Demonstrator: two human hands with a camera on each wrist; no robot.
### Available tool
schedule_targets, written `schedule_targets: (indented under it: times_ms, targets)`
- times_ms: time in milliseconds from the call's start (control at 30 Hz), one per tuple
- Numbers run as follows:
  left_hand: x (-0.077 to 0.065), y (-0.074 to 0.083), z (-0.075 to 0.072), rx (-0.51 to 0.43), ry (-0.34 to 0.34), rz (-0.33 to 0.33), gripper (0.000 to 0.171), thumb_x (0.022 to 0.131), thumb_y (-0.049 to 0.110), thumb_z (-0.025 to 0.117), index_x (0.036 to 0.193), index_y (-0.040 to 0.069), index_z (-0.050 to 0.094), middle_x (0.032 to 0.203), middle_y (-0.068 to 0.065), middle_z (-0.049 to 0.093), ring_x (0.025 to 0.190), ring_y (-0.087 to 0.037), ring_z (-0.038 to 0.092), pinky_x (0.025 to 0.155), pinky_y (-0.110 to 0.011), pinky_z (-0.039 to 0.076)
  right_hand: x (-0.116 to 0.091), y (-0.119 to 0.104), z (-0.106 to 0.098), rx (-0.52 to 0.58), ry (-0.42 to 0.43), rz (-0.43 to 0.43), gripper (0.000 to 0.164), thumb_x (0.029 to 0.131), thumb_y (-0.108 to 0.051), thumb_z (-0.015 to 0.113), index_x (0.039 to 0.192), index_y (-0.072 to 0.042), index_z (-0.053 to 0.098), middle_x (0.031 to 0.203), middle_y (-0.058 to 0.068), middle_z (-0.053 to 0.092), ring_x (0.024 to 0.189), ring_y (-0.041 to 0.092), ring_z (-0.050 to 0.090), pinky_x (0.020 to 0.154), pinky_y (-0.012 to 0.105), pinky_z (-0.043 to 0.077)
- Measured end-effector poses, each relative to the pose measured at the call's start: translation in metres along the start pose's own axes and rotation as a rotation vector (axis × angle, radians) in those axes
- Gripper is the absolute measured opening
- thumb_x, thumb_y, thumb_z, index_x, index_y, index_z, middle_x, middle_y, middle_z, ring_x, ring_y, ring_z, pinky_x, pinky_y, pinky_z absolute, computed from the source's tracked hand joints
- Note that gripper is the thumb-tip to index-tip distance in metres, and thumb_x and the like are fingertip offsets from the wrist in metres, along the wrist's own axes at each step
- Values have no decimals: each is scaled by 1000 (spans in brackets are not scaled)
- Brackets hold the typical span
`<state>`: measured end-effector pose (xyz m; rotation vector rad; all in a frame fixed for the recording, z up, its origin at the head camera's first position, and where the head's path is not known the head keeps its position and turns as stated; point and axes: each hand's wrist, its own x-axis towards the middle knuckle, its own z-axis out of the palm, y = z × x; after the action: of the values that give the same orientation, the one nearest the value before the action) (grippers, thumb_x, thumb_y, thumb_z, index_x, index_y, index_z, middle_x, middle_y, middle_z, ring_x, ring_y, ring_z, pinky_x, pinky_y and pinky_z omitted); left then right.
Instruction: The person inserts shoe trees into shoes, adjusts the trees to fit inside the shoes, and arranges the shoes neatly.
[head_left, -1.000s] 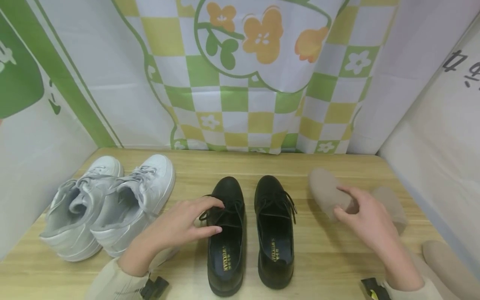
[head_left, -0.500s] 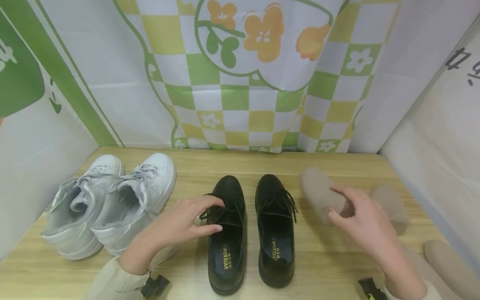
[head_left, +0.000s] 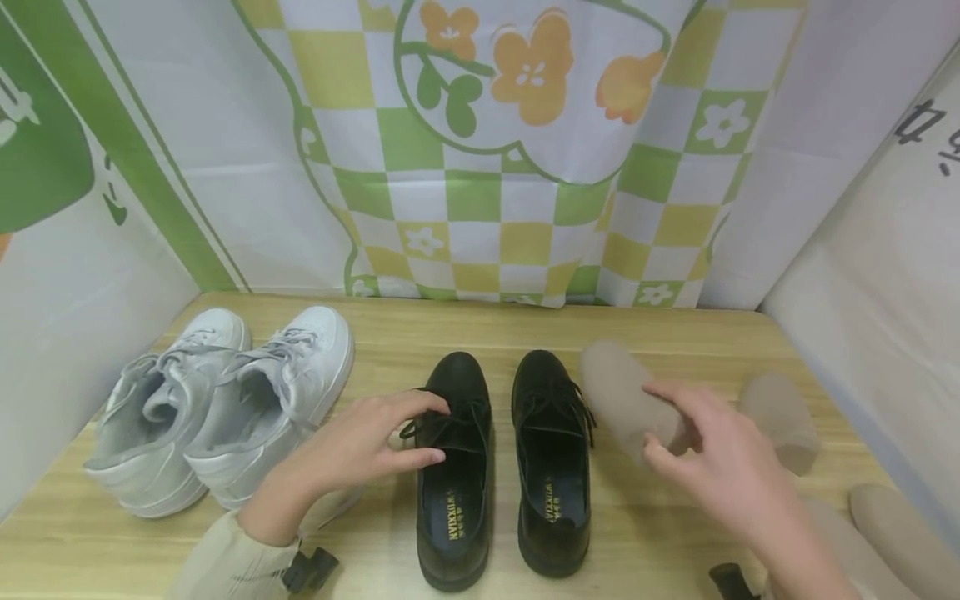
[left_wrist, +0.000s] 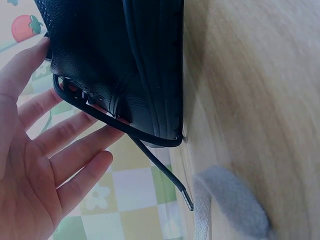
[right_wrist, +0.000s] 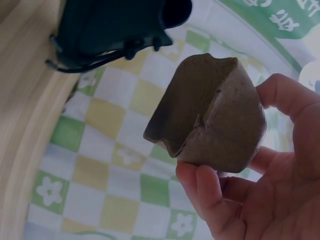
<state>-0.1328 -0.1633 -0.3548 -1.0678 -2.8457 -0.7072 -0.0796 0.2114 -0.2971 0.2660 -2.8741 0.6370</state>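
Note:
A pair of black lace-up shoes stands mid-table, toes pointing away, in the head view. At the left black shoe (head_left: 460, 379) is my left hand (head_left: 363, 442), thumb and index finger spread over its lacing; its fingers look loosely straight near the lace in the left wrist view. To the right of the right black shoe (head_left: 540, 375), my right hand (head_left: 723, 458) holds a beige shoe insert (head_left: 622, 387) between thumb and fingers. In the right wrist view this insert (right_wrist: 227, 120) is a hollow, moulded shell with a ragged edge, held above the table.
White sneakers (head_left: 315, 367) stand at the left. Another beige insert (head_left: 776, 417) lies right of my right hand, and more beige pieces (head_left: 903, 533) lie at the lower right. A patterned cloth (head_left: 495, 200) hangs along the table's back edge.
My right hand has moved left with the beige shoe insert, bringing it close to the right black shoe. The left hand stays at the left black shoe.

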Motion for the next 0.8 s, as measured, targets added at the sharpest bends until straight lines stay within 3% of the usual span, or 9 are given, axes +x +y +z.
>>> schedule_targets:
  times_ms: [133, 500, 800]
  targets:
    - [0, 0, 0, -7, 11, 0, 48, 91, 49, 67, 128, 20, 61, 125, 5, 67, 115, -15, 65, 98, -40, 53, -4, -8, -1, 5, 15, -30, 54, 82, -24, 75, 134, -20, 61, 103, -1, 65, 78, 12, 53, 69, 30, 48]
    - [0, -1, 0, -25, 5, -2, 48, 91, 51, 65, 128, 20, 61, 126, 5, 67, 116, -15, 64, 98, -40, 52, -15, -28, -1, -4, 61, -103, 53, 79, -21, 77, 129, -29, 63, 84, -12, 54, 73, 9, 46, 62, 24, 39]
    - [0, -1, -1, -21, 5, -2, 47, 91, 51, 65, 127, 20, 62, 124, 6, 67, 114, -13, 65, 97, -40, 53, -20, -40, 3, 4, 56, -195, 54, 75, -21, 79, 126, -32, 64, 105, -16, 64, 75, 2, 51, 64, 22, 46]
